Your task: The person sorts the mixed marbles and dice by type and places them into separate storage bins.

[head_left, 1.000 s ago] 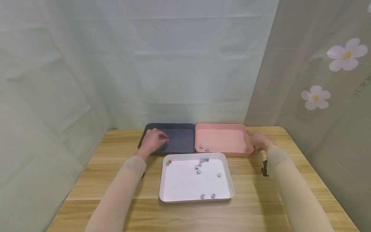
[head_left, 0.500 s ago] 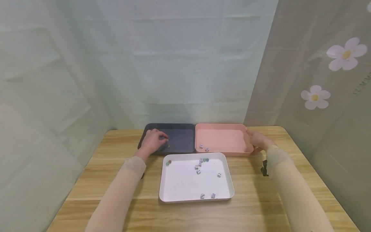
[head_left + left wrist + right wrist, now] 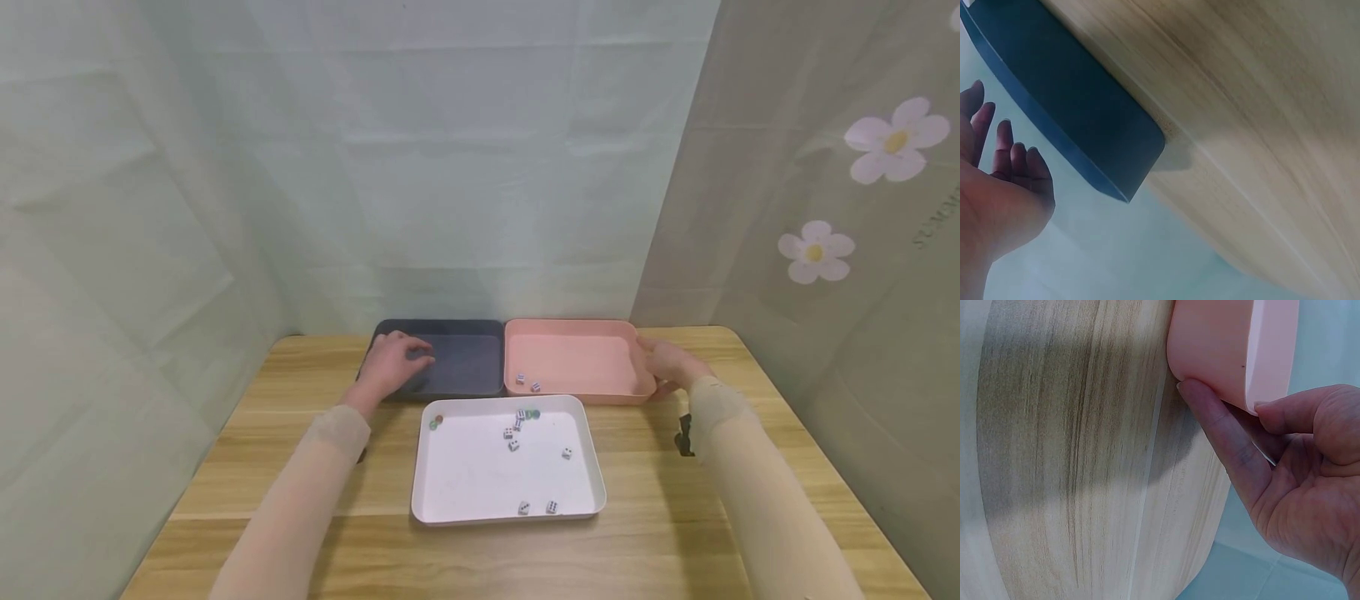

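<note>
Right hand [image 3: 670, 364] pinching pink tray [image 3: 577, 354] at its right rim, left hand [image 3: 390, 364] relaxed, empty, over dark tray [image 3: 468, 367] left of pink tray

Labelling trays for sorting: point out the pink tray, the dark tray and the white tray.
pink tray [image 3: 577, 354]: head view, bare floor at its middle.
dark tray [image 3: 468, 362]: head view, bare floor right of the left hand.
white tray [image 3: 472, 475]: head view, bare floor, lower left.

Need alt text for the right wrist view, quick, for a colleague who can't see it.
The right hand grips the corner rim of the pink tray, thumb over the edge and a finger under its wall. The tray sits on a light wooden table.
</note>
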The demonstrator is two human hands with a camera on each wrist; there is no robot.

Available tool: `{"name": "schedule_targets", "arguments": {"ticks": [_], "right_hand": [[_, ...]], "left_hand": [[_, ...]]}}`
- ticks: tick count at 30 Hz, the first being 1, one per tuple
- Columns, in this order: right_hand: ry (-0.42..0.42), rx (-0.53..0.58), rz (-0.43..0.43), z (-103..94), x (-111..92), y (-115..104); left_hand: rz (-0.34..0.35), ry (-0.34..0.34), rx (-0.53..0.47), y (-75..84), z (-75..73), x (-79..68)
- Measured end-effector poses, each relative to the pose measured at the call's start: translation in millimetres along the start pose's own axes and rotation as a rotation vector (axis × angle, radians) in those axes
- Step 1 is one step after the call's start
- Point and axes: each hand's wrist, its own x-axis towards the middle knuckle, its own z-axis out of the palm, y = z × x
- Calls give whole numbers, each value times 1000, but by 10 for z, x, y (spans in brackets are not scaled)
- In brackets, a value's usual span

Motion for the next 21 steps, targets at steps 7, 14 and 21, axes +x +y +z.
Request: {"name": "schedule_targets", "arguments": {"ticks": [7,14,21], "right_hand": [[9,-11,0,6,-28,-21],[12,-10,-11,3,-39,-22],[9,32,-4,18,-46,-19]], "left_hand": [[21,12,-53,-28,-38,-5],[31,11,-67,2,-96,-40],[38,16,-89,11,-124,-76]]}}
